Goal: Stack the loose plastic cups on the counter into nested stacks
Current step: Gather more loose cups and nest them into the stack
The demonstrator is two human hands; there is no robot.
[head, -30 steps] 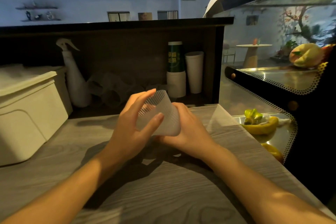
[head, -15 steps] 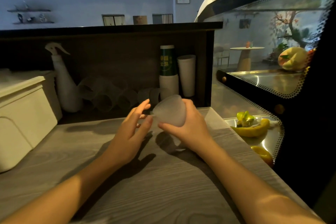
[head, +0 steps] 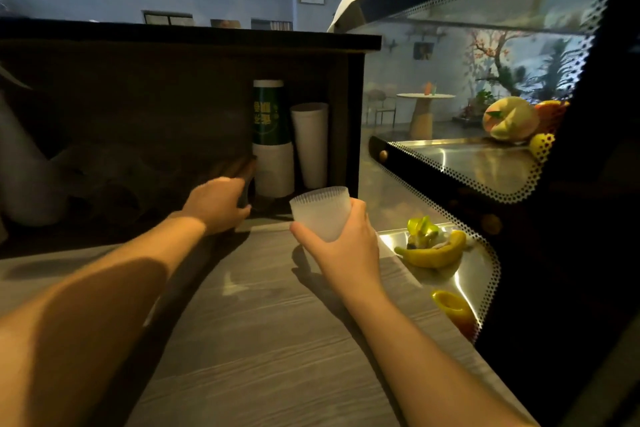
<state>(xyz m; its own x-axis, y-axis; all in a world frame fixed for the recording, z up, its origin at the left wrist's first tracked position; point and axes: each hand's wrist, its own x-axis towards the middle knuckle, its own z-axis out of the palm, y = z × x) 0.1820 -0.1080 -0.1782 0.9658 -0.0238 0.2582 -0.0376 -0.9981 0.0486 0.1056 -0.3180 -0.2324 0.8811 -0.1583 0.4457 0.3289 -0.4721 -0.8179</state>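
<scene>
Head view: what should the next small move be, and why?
Probably close the left hand round a loose cup in the dark recess and bring it to the frosted cup, which the right hand holds ready. The left fingers are hidden.

- Frosted, ribbed plastic cup: upright, mouth up, gripped round its lower half, held above the wood-grain counter.
- Loose clear cups: lying on their sides in the dark recess at the counter's back, blurred and hard to count.
</scene>
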